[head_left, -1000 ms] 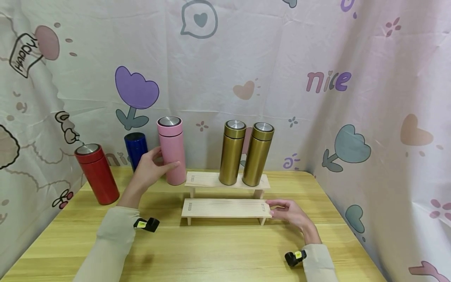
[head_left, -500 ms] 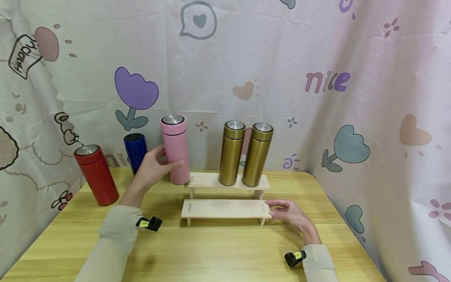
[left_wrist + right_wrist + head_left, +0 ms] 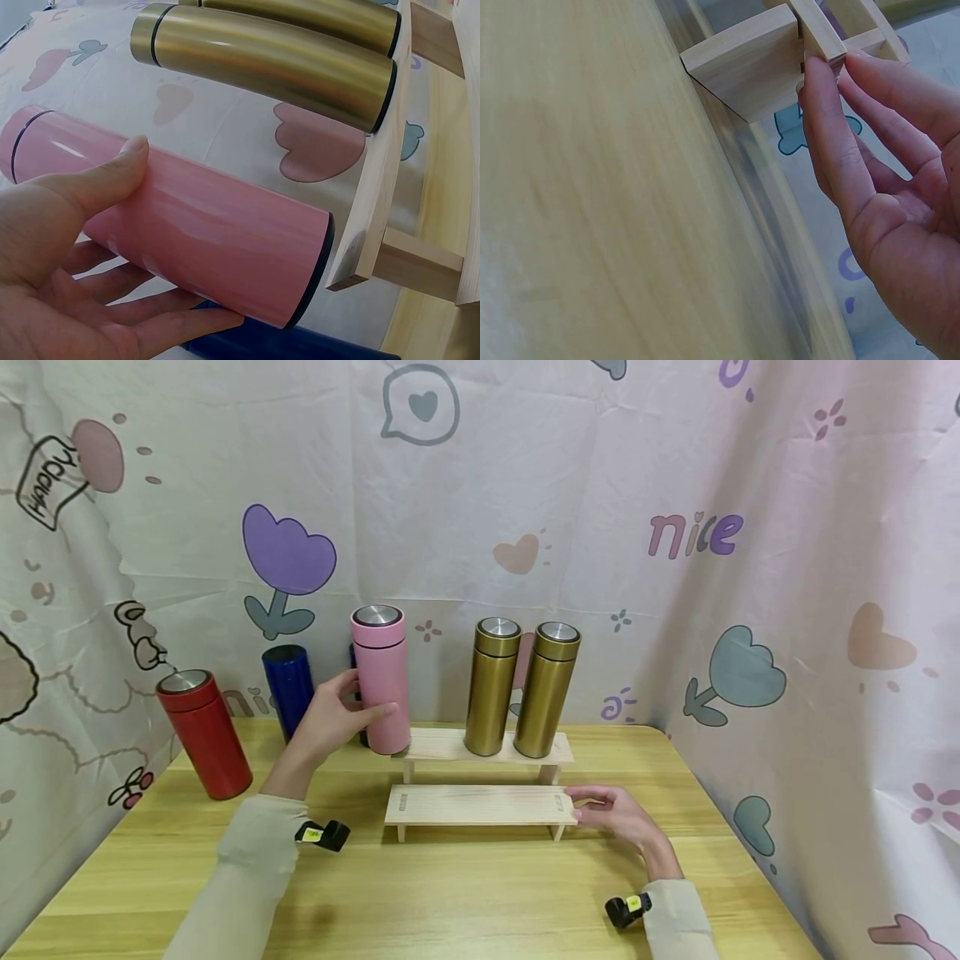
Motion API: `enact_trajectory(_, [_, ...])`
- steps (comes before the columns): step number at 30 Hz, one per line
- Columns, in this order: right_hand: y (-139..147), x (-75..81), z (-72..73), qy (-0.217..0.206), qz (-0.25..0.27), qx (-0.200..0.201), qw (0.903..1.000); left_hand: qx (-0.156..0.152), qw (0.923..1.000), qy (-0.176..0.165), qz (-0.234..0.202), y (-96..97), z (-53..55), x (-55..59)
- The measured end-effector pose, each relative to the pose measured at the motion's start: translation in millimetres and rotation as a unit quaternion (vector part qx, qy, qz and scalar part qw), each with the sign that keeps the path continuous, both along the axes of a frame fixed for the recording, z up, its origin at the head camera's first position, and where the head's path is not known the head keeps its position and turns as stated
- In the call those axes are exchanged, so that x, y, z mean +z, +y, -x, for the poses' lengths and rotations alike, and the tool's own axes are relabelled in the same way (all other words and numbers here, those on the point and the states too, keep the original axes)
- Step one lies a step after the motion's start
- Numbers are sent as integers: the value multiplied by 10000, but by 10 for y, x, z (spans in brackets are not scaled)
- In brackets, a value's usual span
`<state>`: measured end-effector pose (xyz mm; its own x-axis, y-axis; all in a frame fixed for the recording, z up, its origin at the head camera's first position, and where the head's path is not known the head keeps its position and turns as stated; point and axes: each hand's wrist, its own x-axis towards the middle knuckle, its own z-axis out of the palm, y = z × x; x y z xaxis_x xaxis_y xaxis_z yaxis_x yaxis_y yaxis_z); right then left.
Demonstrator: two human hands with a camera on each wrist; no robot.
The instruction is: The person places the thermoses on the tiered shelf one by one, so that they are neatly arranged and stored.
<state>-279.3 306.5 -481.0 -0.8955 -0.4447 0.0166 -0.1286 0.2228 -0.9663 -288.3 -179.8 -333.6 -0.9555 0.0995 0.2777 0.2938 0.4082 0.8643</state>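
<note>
Two hands at work: your left hand [image 3: 330, 722] grips the pink bottle [image 3: 381, 672]; your right hand [image 3: 615, 814] pinches the right end of the lower shelf [image 3: 480, 804].
Left fingers: clamped on the bottle, your thumb [image 3: 112, 178] across the side toward you, the other fingers curled round the opposite side.
Pink bottle: between thumb and fingers, nearly upright, its lid well above your grip and its base below it.
Bottle base: by the left end of the upper shelf [image 3: 442, 743]; you cannot tell whether it touches.
Right fingers: closed together on the board's edge.
Upper shelf: two gold bottles, one left [image 3: 491, 693] and one right [image 3: 548, 693], standing near each other.
To your left: a red bottle [image 3: 208, 739] and a blue bottle [image 3: 287, 689].
</note>
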Motion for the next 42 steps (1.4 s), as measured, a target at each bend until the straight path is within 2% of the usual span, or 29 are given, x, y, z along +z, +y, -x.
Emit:
enact_trajectory(19, [-11,13,5,-43,18,-2,10000,-290,9994,-47,-208,155,74,2])
enact_trajectory(34, [-1,13,-8,-4,-22,-75,10000,-388,9986,-151,-333,257,141,-16])
enact_trajectory(42, [7,-2,11,-2,-21,-76,10000,-366,9987,-74,-360,324,162,-45])
